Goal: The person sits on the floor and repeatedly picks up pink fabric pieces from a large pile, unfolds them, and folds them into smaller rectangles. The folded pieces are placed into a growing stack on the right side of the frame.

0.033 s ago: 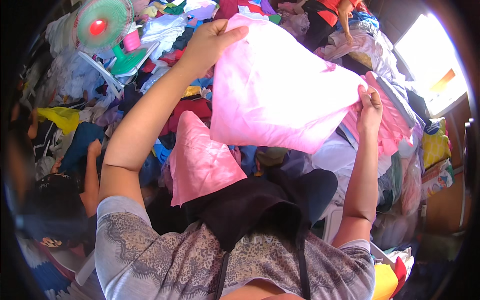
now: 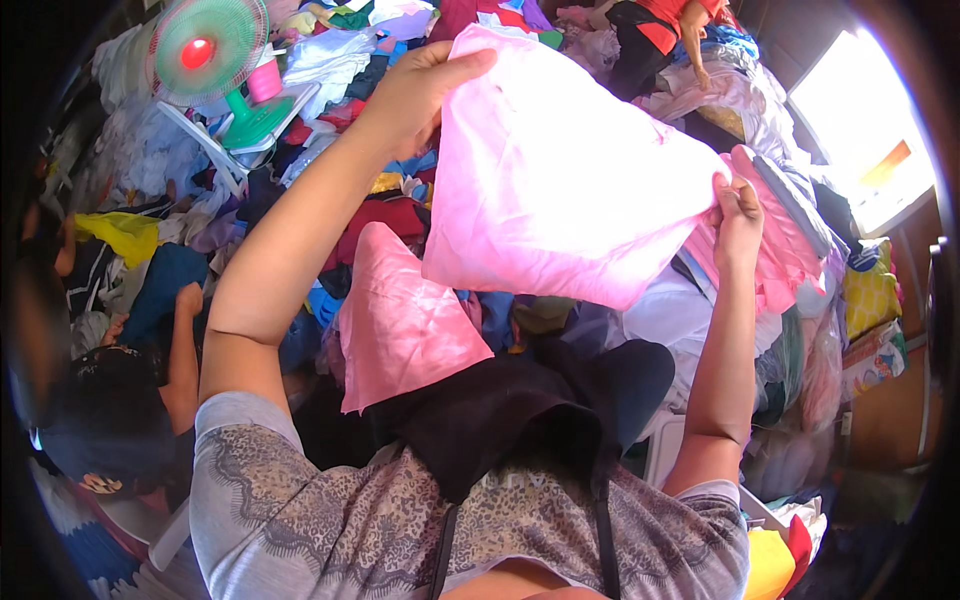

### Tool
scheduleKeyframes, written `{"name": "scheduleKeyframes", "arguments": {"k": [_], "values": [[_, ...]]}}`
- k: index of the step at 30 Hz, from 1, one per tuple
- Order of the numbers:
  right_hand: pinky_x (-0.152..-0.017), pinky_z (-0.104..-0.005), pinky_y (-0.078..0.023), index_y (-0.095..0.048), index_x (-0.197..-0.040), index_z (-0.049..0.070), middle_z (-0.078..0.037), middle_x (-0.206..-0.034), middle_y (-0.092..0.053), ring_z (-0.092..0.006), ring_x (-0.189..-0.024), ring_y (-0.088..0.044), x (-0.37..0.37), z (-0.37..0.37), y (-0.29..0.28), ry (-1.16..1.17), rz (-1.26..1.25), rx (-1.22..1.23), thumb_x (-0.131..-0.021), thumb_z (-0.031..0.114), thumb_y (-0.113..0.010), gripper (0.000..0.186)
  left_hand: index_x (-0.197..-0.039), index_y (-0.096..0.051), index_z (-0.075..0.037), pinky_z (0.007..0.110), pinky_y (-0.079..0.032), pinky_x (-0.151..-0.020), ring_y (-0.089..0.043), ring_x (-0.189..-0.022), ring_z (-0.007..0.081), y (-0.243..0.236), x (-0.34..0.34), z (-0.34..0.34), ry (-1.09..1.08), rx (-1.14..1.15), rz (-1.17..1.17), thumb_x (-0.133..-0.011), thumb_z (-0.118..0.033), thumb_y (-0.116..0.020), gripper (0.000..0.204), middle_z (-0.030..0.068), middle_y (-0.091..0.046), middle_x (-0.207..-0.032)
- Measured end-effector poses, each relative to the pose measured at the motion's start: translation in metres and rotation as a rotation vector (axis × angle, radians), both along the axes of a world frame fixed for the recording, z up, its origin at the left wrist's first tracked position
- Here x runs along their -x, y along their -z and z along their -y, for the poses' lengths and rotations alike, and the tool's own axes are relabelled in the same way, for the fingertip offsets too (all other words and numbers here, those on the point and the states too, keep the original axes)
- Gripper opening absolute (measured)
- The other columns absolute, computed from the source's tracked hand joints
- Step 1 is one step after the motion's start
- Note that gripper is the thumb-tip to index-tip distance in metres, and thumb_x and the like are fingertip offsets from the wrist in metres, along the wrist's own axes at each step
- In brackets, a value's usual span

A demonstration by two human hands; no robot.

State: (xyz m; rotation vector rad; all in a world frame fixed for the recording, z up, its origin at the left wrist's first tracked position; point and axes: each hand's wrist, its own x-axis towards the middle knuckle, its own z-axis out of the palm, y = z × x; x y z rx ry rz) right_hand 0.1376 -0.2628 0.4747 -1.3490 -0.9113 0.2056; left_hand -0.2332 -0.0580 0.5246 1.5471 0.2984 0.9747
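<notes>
A pink cloth (image 2: pixel 560 190) is stretched between my two raised hands, its middle washed out by bright light. My left hand (image 2: pixel 425 95) pinches its upper left corner between thumb and fingers. At the cloth's right edge, my right hand (image 2: pixel 739 215) grips a gathered bit of fabric. Over my left thigh lies a second pink cloth (image 2: pixel 405 320), shiny like satin, below the raised one. Close behind my right hand hangs a stack of folded pink cloth (image 2: pixel 775 230).
Heaps of mixed clothing (image 2: pixel 330 60) spread ahead and to both sides. A green fan (image 2: pixel 210 55) stands on a white stool at the far left. One person (image 2: pixel 120 410) works at left, another (image 2: pixel 660 40) at the far right. A bright window (image 2: pixel 860 110) is at right.
My left hand and the cloth's left edge have shifted very slightly to the right. Both hands keep their hold on the cloth.
</notes>
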Motion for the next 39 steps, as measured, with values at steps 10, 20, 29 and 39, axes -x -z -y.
{"name": "scheduleKeyframes", "arguments": {"k": [10,20,29,39], "values": [[-0.11,-0.0375,-0.038,-0.035,-0.147,-0.002,-0.021,-0.148,-0.041,-0.0292,-0.135,-0.044,0.109,0.011,-0.036,0.25,0.712,-0.621,-0.094,0.02,-0.065,0.065,-0.124,-0.063,-0.003,0.034,-0.052,-0.094,-0.068,-0.102,0.0176,-0.003,-0.048,0.045,0.543,0.623,0.18,-0.101,-0.034,-0.055,0.04,0.0081,-0.071,-0.113],[-0.117,-0.0428,-0.027,-0.034,-0.15,0.0,-0.02,-0.152,-0.039,-0.0317,-0.141,-0.039,0.125,0.007,-0.041,0.412,0.814,-0.221,-0.095,0.018,-0.062,0.064,-0.131,-0.055,-0.003,0.043,-0.044,-0.105,-0.061,-0.118,0.0248,0.025,-0.08,0.037,0.555,0.738,0.365,-0.102,-0.028,-0.052,0.038,0.011,-0.064,-0.128],[-0.116,-0.056,-0.022,-0.04,-0.147,-0.002,-0.025,-0.147,-0.044,-0.0403,-0.141,-0.037,0.117,-0.015,0.011,0.158,0.636,0.165,-0.095,0.035,-0.062,0.067,-0.135,-0.053,-0.007,0.046,-0.041,-0.108,-0.057,-0.124,0.0251,0.022,-0.106,0.057,0.461,0.741,0.297,-0.103,-0.029,-0.048,0.039,0.0108,-0.062,-0.132],[-0.107,-0.0632,-0.033,-0.063,-0.124,0.01,-0.017,-0.131,-0.06,-0.0338,-0.127,-0.053,0.102,-0.014,0.061,-0.102,0.614,0.459,-0.086,0.043,-0.069,0.051,-0.137,-0.05,-0.007,0.049,-0.043,-0.104,-0.057,-0.123,0.0277,0.011,-0.109,0.063,0.664,0.626,0.031,-0.101,-0.032,-0.051,0.043,0.0102,-0.059,-0.134]]}}
